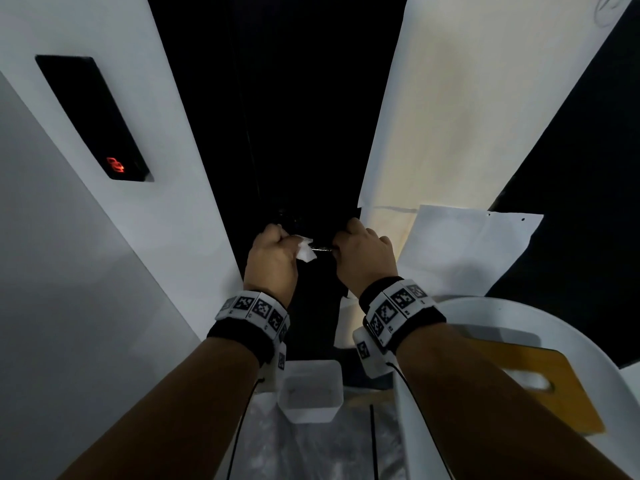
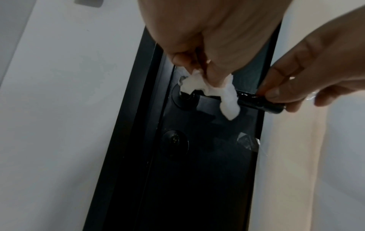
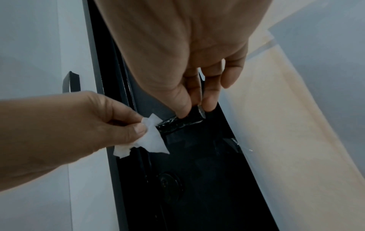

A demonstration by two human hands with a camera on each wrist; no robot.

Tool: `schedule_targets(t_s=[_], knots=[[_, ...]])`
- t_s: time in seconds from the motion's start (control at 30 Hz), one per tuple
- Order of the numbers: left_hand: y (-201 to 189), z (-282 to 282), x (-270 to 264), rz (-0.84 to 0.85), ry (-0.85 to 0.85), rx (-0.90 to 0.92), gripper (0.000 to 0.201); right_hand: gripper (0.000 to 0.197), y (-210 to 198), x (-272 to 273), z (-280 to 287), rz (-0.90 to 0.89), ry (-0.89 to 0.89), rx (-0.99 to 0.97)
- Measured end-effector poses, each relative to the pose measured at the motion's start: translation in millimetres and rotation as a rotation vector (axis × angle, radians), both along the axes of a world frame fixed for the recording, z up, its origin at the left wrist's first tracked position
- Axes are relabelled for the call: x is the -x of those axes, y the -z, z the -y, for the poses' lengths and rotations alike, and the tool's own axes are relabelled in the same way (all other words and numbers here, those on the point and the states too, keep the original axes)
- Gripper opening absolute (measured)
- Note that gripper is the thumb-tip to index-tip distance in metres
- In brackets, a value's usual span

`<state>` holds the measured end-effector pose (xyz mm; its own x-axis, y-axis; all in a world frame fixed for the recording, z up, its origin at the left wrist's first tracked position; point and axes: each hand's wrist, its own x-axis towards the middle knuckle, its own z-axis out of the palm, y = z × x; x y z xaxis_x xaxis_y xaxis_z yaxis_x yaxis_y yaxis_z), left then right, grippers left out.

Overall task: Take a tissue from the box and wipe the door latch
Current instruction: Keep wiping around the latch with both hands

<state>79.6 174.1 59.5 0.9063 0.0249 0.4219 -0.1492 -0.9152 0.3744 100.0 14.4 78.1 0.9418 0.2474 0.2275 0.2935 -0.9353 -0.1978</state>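
A black lever door latch [image 2: 254, 100] [image 3: 178, 122] juts from a black door [image 1: 304, 116]. My left hand [image 1: 273, 251] pinches a crumpled white tissue [image 1: 305, 251] [image 2: 209, 89] [image 3: 153, 137] against the lever near its round base [image 2: 184, 96]. My right hand [image 1: 363, 252] [image 3: 194, 107] pinches the lever's free end between thumb and fingers [image 2: 272, 93]. A round black lock cylinder [image 2: 173, 140] [image 3: 169, 182] sits below the lever. No tissue box can be told for sure.
A black card reader [image 1: 93, 119] with a red light is set in the white wall [image 1: 166, 188] at left. Pale paper sheets [image 1: 460, 251] cover the door's right side. Below stand a small white tub [image 1: 310, 391] and a white round table [image 1: 620, 379] with a wooden board [image 1: 554, 386].
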Motion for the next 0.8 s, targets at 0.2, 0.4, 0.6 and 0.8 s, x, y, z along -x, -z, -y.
schedule_targets(t_s=[0.2,0.4,0.6,0.8], knots=[[0,-3,-7,-0.038,0.001,-0.013,0.02,0.021,1,0,-1,0.0,0.013,-0.009],[14,-4,9,0.108,-0.049,0.256,0.02,0.022,2,1,-1,-0.001,0.028,-0.014],[20,-5,5,0.113,-0.023,0.314,0.023,0.024,0,2,-4,-0.024,0.046,-0.022],[20,-10,-4,0.106,0.009,0.305,0.019,0.024,-1,4,-6,-0.033,0.056,-0.039]])
